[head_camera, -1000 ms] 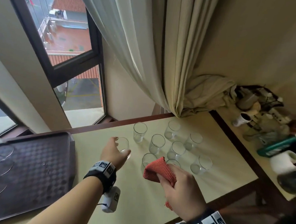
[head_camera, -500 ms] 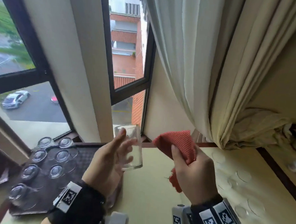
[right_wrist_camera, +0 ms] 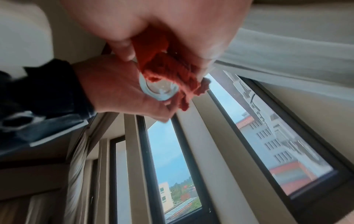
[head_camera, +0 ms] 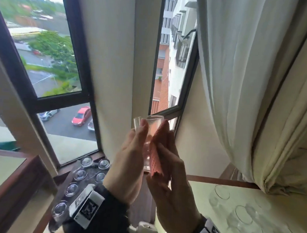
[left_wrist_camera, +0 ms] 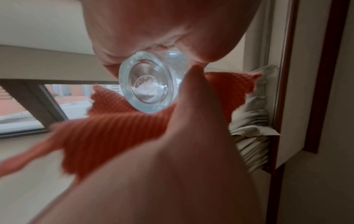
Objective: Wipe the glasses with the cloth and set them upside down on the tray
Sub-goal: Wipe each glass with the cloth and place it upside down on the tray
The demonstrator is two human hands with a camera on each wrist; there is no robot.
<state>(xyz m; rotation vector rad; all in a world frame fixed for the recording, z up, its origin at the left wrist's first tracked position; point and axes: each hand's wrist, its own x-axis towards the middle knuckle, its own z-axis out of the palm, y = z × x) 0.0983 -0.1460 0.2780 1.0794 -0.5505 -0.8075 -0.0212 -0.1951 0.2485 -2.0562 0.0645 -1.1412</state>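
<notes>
My left hand (head_camera: pixel 139 138) grips a clear glass (head_camera: pixel 148 123) upright at chest height in front of the window. In the left wrist view its thick base (left_wrist_camera: pixel 151 81) sits between my thumb and curled fingers. My right hand (head_camera: pixel 166 152) holds the red cloth (head_camera: pixel 156 152), thumb on top, wrapped against the glass's right side. The right wrist view shows the cloth (right_wrist_camera: pixel 166 71) bunched over the glass (right_wrist_camera: pixel 159 89). Below at the left, the dark tray (head_camera: pixel 91 173) carries several glasses upside down (head_camera: pixel 80 174). Several upright glasses (head_camera: pixel 243 215) stand on the table at the lower right.
The cream table (head_camera: pixel 198 199) has a dark wooden edge. A window frame (head_camera: pixel 82 94) and sill lie straight ahead. A pale curtain (head_camera: pixel 248 85) hangs at the right, bunched on the table's far corner.
My left hand lifted one glass off the table and raised it toward the window. My right hand brought the cloth onto the glass. The head view swung up and left.
</notes>
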